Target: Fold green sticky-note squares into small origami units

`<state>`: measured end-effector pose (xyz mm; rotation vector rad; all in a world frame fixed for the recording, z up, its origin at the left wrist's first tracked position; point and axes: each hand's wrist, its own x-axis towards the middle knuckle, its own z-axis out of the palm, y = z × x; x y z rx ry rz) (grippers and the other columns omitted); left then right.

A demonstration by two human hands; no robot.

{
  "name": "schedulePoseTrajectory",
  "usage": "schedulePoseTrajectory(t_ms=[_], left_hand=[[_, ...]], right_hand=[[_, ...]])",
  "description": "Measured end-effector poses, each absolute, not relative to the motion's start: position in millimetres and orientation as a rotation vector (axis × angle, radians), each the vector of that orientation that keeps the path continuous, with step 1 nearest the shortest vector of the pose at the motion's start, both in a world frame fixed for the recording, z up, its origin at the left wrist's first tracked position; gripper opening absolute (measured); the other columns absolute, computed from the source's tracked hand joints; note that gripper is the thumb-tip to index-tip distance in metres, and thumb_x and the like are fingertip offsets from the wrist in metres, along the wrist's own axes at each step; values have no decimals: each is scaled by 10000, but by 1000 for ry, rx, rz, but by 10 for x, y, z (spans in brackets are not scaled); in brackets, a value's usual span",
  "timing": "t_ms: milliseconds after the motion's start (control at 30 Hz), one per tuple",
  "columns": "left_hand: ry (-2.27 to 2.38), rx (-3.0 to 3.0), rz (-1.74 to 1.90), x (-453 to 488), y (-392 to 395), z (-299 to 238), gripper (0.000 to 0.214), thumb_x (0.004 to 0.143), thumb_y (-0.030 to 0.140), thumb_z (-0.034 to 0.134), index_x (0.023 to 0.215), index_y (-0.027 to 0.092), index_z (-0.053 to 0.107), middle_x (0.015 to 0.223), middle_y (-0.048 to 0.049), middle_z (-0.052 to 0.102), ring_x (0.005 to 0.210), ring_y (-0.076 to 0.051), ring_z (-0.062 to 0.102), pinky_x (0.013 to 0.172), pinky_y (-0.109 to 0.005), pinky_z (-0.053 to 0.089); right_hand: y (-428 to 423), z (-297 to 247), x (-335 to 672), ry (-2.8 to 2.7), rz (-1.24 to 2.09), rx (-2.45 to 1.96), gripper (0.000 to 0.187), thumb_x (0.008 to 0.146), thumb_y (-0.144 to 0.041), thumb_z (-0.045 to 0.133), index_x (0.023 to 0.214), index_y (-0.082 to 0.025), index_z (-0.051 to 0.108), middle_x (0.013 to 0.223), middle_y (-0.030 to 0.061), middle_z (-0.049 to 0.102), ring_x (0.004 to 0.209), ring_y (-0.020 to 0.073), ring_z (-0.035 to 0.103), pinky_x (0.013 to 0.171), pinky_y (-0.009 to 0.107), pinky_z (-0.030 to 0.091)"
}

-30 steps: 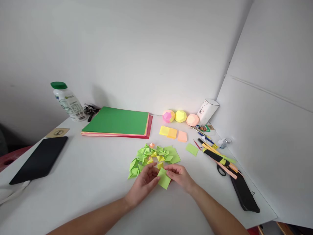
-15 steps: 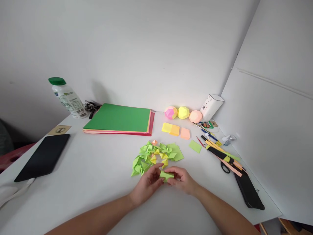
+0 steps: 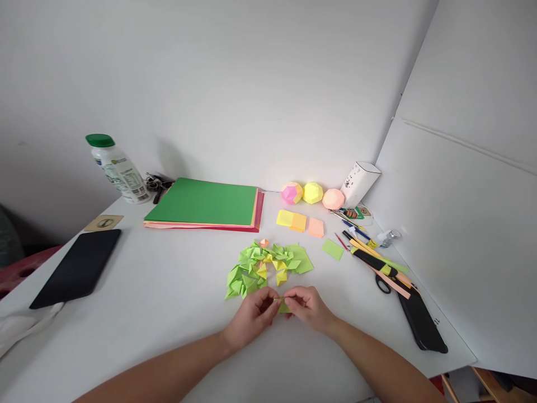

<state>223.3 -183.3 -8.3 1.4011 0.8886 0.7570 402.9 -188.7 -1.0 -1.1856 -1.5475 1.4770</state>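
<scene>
Just on the near side of the heap of folded green pieces (image 3: 235,276), the left hand (image 3: 250,316) and the right hand (image 3: 309,309) meet almost tip to tip, fingers curled, both pinching one small green paper (image 3: 285,308) between thumbs and forefingers. The fingers cover much of that paper, so its folds cannot be made out. Far to the left of the heap and behind it is a white bottle (image 3: 121,174) with its green cap on; what it contains cannot be told. Well to the right of the heap are a small clear bottle (image 3: 391,238) and, nearer the person, a flat black case (image 3: 420,322), its contents also hidden. Behind the heap and to its right, a white box-like form (image 3: 359,183) leans beside three faceted paper balls (image 3: 312,193). Small yellow folded pieces (image 3: 281,277) lie along the heap's inner edge, close beyond the fingertips. Between the heap and the balls are sticky-note pads (image 3: 297,222); a loose green sheet (image 3: 333,249) lies to the heap's right, then scissors (image 3: 382,284) partly under paper strips. Left of the heap and behind it sits a stack of coloured sheets (image 3: 205,202), with a dark tablet (image 3: 78,268) farther left.
</scene>
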Motion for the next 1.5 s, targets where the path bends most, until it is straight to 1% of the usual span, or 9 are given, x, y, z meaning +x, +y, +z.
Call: schedulePoseTrajectory(t_ms=[133, 267, 400, 533, 667, 867, 1167, 1333, 1500], left_hand=[[858, 1388, 748, 2242, -1852, -96, 289, 830, 427, 499, 707, 166, 491, 501, 48, 457, 443, -74, 376, 438, -197, 297], [758, 1251, 743, 2249, -1869, -87, 310, 831, 460, 493, 716, 176, 447, 590, 7, 563, 490, -92, 482, 470, -211, 380], [800, 1133, 753, 2245, -1863, -71, 356, 789, 516, 523, 705, 184, 427, 495, 45, 524, 389, -83, 460, 398, -204, 365], [837, 1111, 766, 2226, -1836, -87, 353, 796, 513, 519, 718, 179, 436, 490, 43, 551, 374, -85, 498, 387, -190, 338], [843, 1126, 758, 2218, -1817, -93, 325, 811, 491, 512, 761, 176, 448, 512, 42, 568, 386, -89, 523, 399, -191, 344], [816, 1228, 675, 2250, -1825, 21, 335, 790, 477, 544, 755, 145, 527, 674, -27, 631, 494, -102, 554, 473, -225, 418], [895, 1195, 668, 2248, -1827, -53, 339, 794, 501, 522, 748, 172, 453, 567, 21, 569, 432, -98, 522, 441, -214, 380], [806, 1234, 652, 2227, -1828, -40, 310, 800, 465, 535, 734, 170, 465, 635, 5, 578, 495, -97, 514, 486, -222, 387], [700, 1295, 649, 2207, -1816, 2, 322, 841, 466, 471, 787, 153, 525, 714, -11, 559, 559, -96, 503, 519, -225, 386]], right_hand=[[-1909, -11, 4011, -1576, 1444, -1196, 163, 777, -278, 579, 712, -134, 619, 587, -19, 518, 528, 105, 520, 542, 262, 513], [-1903, 6, 4049, -1551, 1502, -1186, 173, 789, -290, 572, 710, -141, 609, 554, -15, 541, 508, 125, 560, 477, 237, 451], [-1877, 18, 4087, -1444, 1552, -1161, 206, 801, -333, 574, 719, -145, 586, 567, -9, 569, 493, 134, 580, 452, 236, 431], [-1855, -5, 4099, -1371, 1602, -1137, 216, 826, -370, 553, 796, -156, 561, 555, -22, 577, 493, 130, 585, 477, 242, 444], [-1849, -55, 4096, -1378, 1635, -1134, 273, 783, -375, 619, 920, -150, 547, 614, -22, 597, 524, 131, 608, 504, 246, 459], [-1863, -51, 4088, -1472, 1645, -1165, 300, 790, -421, 597, 845, -129, 555, 664, 19, 632, 603, 149, 637, 522, 245, 461], [-1852, -21, 4100, -1414, 1686, -1203, 317, 770, -439, 618, 759, -149, 490, 591, -5, 613, 512, 118, 586, 511, 252, 472], [-1799, -6, 4096, -1333, 1632, -1147, 325, 760, -451, 630, 778, -152, 504, 621, -7, 597, 538, 123, 579, 474, 230, 443], [-1769, -9, 4085, -1336, 1628, -1154, 311, 725, -429, 674, 743, -153, 533, 614, -31, 537, 480, 83, 500, 472, 222, 418]])
